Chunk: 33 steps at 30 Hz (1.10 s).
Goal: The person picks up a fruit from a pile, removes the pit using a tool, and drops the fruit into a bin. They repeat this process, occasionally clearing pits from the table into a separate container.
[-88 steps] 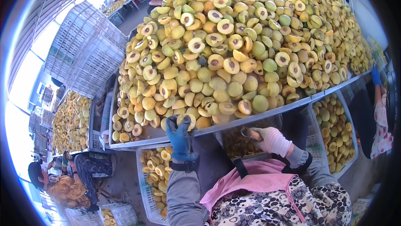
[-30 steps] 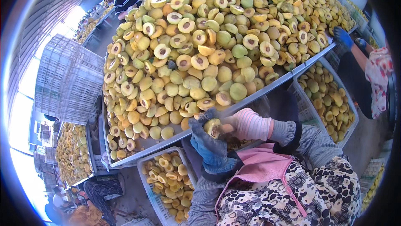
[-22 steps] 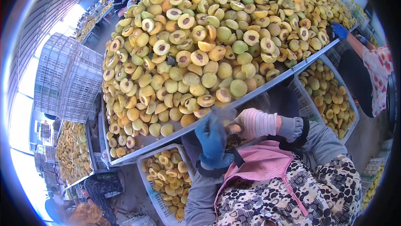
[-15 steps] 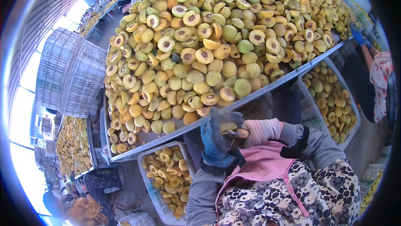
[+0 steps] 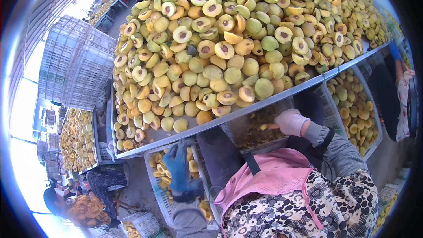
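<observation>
Stacked pale crates [image 5: 77,64], seated co-worker [image 5: 88,210], ribbed roof [image 5: 52,5]

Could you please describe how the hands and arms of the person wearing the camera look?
The left hand wears a blue glove; motion blur hides its finer detail. The right hand wears a whitish-pink glove. Both arms are covered by grey sleeves, each with a dark band near the wrist.

Grey floor [image 5: 139,183] beneath ribbed roof [image 5: 53,2]

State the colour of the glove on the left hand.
Mostly blue; the glove shows best in the head view.
</observation>
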{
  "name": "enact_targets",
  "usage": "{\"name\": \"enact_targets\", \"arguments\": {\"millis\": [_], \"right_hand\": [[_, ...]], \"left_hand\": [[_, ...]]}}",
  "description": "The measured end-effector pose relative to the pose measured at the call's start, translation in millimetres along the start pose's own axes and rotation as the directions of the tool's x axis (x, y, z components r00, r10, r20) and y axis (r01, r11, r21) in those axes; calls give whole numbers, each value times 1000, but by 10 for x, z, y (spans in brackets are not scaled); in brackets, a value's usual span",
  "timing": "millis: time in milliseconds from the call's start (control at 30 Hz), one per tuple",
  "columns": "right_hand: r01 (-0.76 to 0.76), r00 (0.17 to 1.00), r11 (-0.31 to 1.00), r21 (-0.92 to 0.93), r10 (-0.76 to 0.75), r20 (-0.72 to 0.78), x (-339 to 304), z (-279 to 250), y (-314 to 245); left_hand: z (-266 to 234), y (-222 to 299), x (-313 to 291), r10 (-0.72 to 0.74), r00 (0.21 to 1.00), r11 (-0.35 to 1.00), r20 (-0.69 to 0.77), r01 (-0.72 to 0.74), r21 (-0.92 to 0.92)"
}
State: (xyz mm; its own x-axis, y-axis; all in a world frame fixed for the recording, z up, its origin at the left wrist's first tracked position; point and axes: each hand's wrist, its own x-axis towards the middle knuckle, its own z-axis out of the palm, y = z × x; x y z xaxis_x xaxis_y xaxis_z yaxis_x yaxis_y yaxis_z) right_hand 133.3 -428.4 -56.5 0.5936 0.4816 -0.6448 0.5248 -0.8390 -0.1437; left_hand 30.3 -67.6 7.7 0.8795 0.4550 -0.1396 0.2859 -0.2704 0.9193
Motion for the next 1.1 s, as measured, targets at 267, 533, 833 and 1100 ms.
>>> {"name": "enact_targets", "arguments": {"millis": [267,533,833,1100], "right_hand": [[-96,994,995,0,96,46,215,172,-176],[-66,985,985,160,89,-145,97,161,-255],[362,732,849,385,-3,-682,-360,-694,-928],[259,792,899,355,13,-611,-513,-666,-884]], "left_hand": [[97,-44,862,252,966,399,-61,-46,916],[-61,-277,1182,-15,999,995,36,12,94],[786,275,172,180,913,383,367,279,-881],[1217,572,-244,459,858,773,232,-257,-580]]}}
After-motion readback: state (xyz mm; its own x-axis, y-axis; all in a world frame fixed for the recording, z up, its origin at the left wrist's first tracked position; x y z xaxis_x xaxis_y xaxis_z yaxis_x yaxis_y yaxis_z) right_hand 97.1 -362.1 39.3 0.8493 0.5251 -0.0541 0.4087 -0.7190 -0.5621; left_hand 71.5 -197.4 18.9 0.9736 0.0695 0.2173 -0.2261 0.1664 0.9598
